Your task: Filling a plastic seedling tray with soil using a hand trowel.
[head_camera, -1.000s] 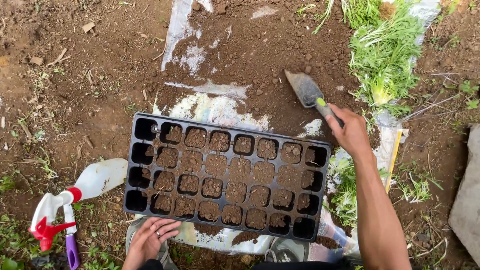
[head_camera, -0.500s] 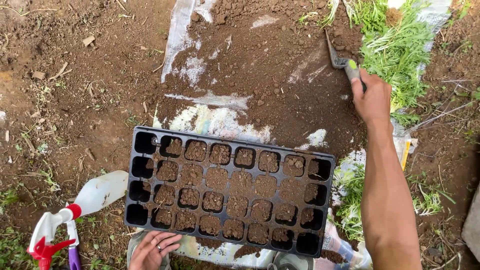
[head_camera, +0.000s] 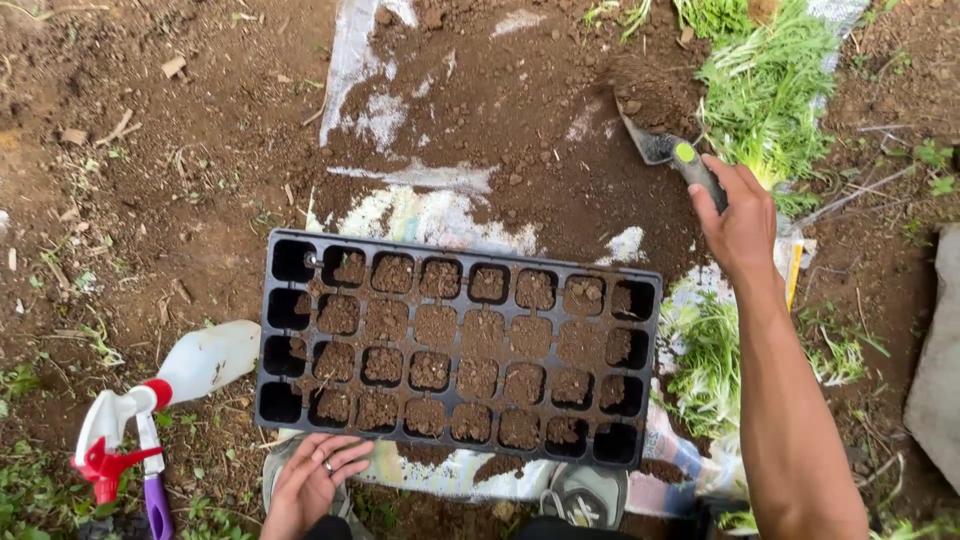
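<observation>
A black seed tray (head_camera: pixel 273 348) with several cells lies on a plastic sheet; most cells hold brown soil, while the left column and the corner cells are empty. My right hand (head_camera: pixel 738 220) grips a small trowel (head_camera: pixel 662 145) by its dark handle. The blade, loaded with soil, is at a mound of loose soil (head_camera: pixel 540 110) beyond the tray. My left hand (head_camera: pixel 315 480) rests flat, fingers spread, against the tray's near edge.
A white spray bottle (head_camera: pixel 165 395) with a red and purple trigger lies left of the tray. Green seedlings (head_camera: pixel 770 85) lie at the top right, with more (head_camera: pixel 710 360) right of the tray. A grey slab (head_camera: pixel 935 360) is at the far right. Shoe tips (head_camera: pixel 585 495) show below.
My right hand swung the trowel from beside the tray up to the soil mound, then drew it back a little with soil on the blade. My left hand stayed at the tray's edge.
</observation>
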